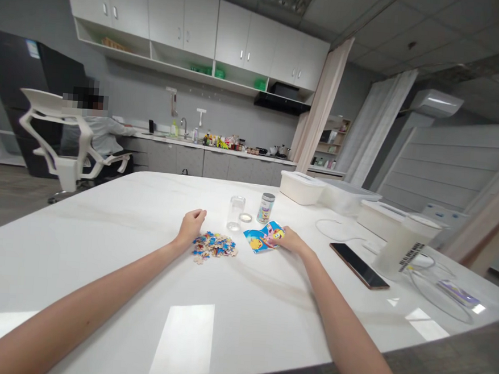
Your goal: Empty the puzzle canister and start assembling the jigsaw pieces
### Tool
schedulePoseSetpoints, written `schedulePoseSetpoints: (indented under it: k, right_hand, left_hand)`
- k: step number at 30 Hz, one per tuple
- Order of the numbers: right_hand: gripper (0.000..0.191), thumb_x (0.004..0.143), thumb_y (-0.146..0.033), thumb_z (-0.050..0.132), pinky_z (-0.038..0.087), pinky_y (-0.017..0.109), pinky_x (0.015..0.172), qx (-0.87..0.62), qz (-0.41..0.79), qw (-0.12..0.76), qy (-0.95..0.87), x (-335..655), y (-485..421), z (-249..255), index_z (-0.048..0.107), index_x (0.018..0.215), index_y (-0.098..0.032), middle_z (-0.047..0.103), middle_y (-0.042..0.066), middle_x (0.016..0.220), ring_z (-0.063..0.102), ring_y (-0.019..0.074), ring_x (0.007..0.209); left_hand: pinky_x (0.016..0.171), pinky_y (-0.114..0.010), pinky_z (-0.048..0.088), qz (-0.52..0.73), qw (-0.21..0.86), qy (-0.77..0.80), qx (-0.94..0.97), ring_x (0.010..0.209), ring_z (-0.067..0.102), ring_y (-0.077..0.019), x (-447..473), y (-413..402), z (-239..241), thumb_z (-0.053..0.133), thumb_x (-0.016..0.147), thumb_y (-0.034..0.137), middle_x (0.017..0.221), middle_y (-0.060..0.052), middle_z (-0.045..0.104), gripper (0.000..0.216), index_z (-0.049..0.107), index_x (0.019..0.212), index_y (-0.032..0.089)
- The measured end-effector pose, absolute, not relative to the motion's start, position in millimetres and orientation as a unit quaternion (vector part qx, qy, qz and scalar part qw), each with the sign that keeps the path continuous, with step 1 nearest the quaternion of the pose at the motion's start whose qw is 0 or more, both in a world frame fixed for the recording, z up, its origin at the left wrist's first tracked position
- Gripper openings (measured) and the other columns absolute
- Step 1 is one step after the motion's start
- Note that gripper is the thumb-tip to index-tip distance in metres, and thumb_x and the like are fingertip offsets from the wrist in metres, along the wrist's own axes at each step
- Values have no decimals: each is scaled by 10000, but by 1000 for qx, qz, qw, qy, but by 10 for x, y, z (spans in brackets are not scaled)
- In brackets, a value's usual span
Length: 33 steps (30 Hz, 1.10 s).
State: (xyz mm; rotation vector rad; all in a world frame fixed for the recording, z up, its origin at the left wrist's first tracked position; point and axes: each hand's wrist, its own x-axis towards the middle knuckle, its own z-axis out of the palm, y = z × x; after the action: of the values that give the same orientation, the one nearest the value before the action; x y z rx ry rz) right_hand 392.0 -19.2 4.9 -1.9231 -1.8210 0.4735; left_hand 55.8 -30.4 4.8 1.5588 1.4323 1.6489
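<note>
A pile of small colourful jigsaw pieces (pixel 214 246) lies on the white table (pixel 141 270). My left hand (pixel 191 225) rests just left of the pile with its fingers curled loosely, holding nothing that I can see. My right hand (pixel 290 241) grips the right edge of a blue and yellow cartoon picture sheet (pixel 262 238), which lies on the table to the right of the pile. Behind them stand an empty clear glass jar (pixel 236 212), its round lid (pixel 245 217) and a small printed can (pixel 265 207).
A dark phone (pixel 358 265) lies right of my right hand. White lidded tubs (pixel 303 187), a white jug (pixel 403 243) and cables sit at the table's right. A person sits in a white chair (pixel 60 139) far left by the kitchen counter.
</note>
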Motion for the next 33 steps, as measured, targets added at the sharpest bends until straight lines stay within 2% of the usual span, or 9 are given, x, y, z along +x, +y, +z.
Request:
schedulePoseSetpoints:
  k: [4,7,10,14,20,23,25,30,33]
  right_hand:
    - [758,602,-544,786,458,350,821,-710,124,211,-661,3921,-197,27,592,1174,-87,615,221,1172,589,329,1096]
    - [735,623,-526,780,446,388,854,-714,56,216,-664,3905,-221,26,610,1197,-101,573,238,1203,547,356,1148]
    - [535,689,-407,750,446,377,860,-679,6,234,-696,3862,-249,39,654,1146,-146,598,174,1161,581,301,1082]
    - [235,807,-284,621,445,320,880,-631,8,255,-733,3750,-265,61,704,1005,-188,638,95,1106,603,220,1037]
    - [215,880,-249,519,447,323,926,-596,1,291,-748,3639,-272,125,710,948,-176,648,92,1083,603,200,1038]
    - [272,900,-278,492,422,336,998,-556,-2,306,-773,3623,-295,161,692,1055,-178,631,95,1183,586,199,1104]
    - [376,922,-344,464,374,355,1068,-532,15,273,-801,3598,-322,153,634,1211,-174,567,111,1331,526,217,1228]
    - [610,962,-481,322,219,483,1160,-577,77,38,-812,3480,-411,62,373,1473,-152,291,120,1564,246,296,1447]
    - [618,965,-487,309,202,495,1162,-588,74,22,-805,3437,-449,51,353,1481,-149,259,128,1575,226,296,1454]
  left_hand:
    - [516,-253,232,595,230,523,564,509,293,-113,568,-308,55,456,722,405,482,52,285,322,307,506,219]
    - [517,-253,233,595,231,525,563,508,297,-111,576,-313,63,450,725,398,484,51,295,319,307,506,217]
    - [519,-255,234,594,232,525,563,510,302,-111,584,-320,75,450,722,396,485,50,301,315,313,504,216]
    - [519,-259,231,591,236,526,564,505,298,-111,586,-321,78,452,713,400,481,52,289,314,311,500,218]
    - [518,-258,229,587,235,529,566,506,301,-110,582,-297,59,452,715,389,488,51,289,306,315,502,217]
    - [517,-257,229,584,237,530,567,504,300,-108,584,-297,59,454,716,386,487,52,286,309,314,499,216]
    - [515,-254,224,584,236,530,567,505,294,-106,586,-300,62,451,720,384,487,54,281,309,309,503,216]
    - [513,-248,222,581,236,532,569,502,290,-101,589,-311,67,447,719,365,480,59,266,302,296,506,214]
    - [512,-247,221,578,236,534,569,501,289,-101,593,-320,72,442,720,365,481,60,262,298,293,510,215]
